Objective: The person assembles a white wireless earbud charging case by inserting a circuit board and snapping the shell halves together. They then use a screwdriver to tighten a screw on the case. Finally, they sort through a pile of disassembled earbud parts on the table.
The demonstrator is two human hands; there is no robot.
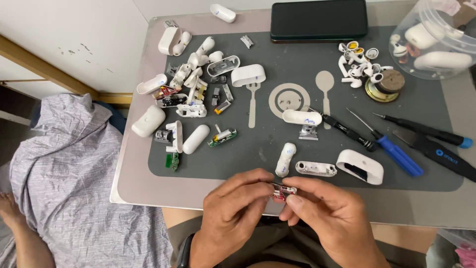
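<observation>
My left hand (233, 211) and my right hand (327, 216) meet at the table's front edge, both pinching a small red circuit board (282, 191) with a metal part on it. Just beyond my fingers on the grey mat (277, 164) lie a white curved shell piece (285, 159), a white inner frame (316, 168) and a hollow white case half (360, 166). Further back sits a white lid with a metal hinge (303, 120).
Several white case parts and small boards (186, 99) litter the mat's left side. Screwdrivers (391, 149) and a black pry tool (436, 154) lie at right. Earbud pieces (359, 62), a round speaker (384, 85), a clear bowl (436, 37) and a black box (319, 21) stand at the back.
</observation>
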